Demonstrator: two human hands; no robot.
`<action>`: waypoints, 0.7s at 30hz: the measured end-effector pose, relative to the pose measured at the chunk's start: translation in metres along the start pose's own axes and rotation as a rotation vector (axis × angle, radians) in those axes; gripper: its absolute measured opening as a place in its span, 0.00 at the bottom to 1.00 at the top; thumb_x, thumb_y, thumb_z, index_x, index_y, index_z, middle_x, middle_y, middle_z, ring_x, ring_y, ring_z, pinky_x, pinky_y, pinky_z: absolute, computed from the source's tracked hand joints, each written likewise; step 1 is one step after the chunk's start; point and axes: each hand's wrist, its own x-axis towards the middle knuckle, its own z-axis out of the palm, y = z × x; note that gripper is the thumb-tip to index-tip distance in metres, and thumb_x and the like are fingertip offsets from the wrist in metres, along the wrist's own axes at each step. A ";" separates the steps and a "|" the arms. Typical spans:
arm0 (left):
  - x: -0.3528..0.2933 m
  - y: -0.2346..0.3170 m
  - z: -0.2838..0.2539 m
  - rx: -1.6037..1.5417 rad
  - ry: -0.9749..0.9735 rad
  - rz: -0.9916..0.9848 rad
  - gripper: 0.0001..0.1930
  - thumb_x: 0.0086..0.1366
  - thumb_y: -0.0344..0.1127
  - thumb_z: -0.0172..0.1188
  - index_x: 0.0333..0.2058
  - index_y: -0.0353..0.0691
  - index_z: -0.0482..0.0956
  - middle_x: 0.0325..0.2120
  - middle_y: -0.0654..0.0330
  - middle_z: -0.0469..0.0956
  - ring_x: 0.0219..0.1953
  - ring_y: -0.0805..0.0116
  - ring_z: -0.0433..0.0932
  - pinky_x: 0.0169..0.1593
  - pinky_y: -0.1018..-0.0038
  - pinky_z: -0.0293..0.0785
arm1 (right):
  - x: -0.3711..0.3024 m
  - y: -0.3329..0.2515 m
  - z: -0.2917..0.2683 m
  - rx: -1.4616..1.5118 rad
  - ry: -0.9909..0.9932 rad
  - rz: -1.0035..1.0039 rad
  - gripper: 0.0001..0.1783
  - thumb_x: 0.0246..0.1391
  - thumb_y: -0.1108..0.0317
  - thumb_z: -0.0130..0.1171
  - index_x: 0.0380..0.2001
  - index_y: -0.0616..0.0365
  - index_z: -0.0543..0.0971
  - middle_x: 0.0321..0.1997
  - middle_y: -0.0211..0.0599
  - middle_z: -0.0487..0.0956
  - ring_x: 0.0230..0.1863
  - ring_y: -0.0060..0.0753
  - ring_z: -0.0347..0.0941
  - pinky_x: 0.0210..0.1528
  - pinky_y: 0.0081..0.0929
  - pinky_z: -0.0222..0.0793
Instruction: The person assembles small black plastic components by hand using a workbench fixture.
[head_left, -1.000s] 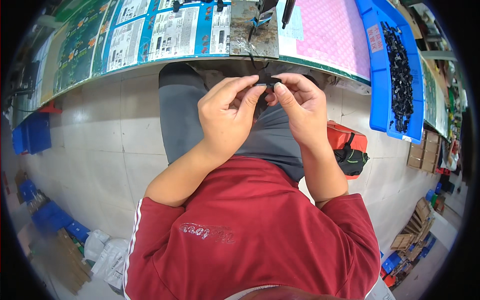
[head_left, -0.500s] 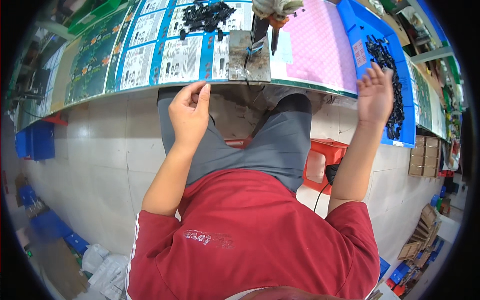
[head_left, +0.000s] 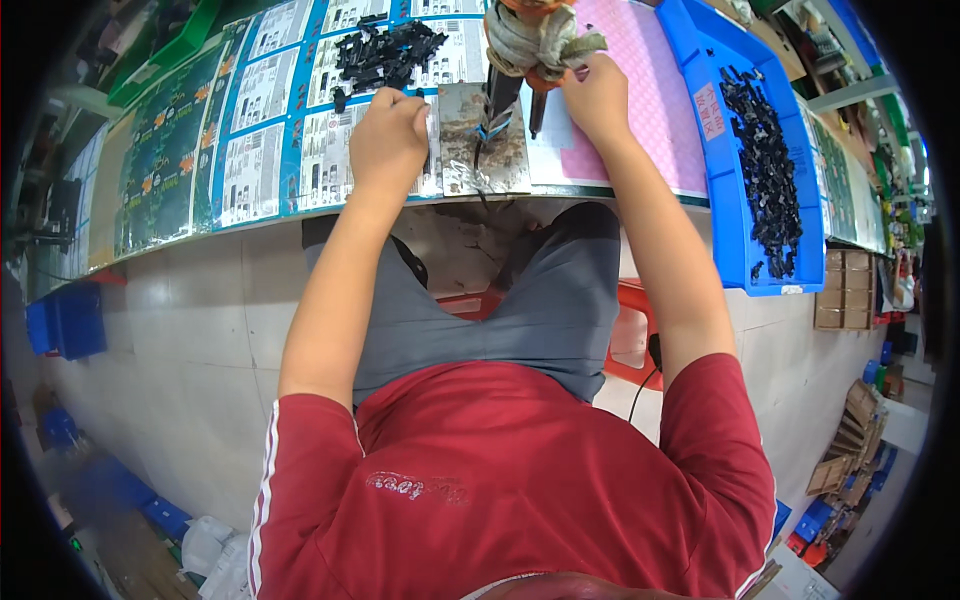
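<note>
Both hands are leaving the lap: the left hand (head_left: pixel 388 130) and right hand (head_left: pixel 597 95) are now flanking the worn grey metal plate (head_left: pixel 483 150).

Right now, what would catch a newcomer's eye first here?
Probably the blue tray full of small black parts at the bench's right end. Next, both hands up on the bench: the left hand beside a loose black pile, the right hand by a rag-wrapped tool.
</note>
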 end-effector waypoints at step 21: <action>-0.001 -0.008 -0.005 -0.360 0.157 -0.111 0.07 0.57 0.28 0.66 0.35 0.38 0.84 0.34 0.54 0.77 0.32 0.57 0.79 0.37 0.67 0.75 | 0.016 -0.003 0.003 0.097 0.132 0.086 0.11 0.51 0.65 0.68 0.31 0.63 0.82 0.26 0.39 0.82 0.24 0.29 0.77 0.32 0.26 0.73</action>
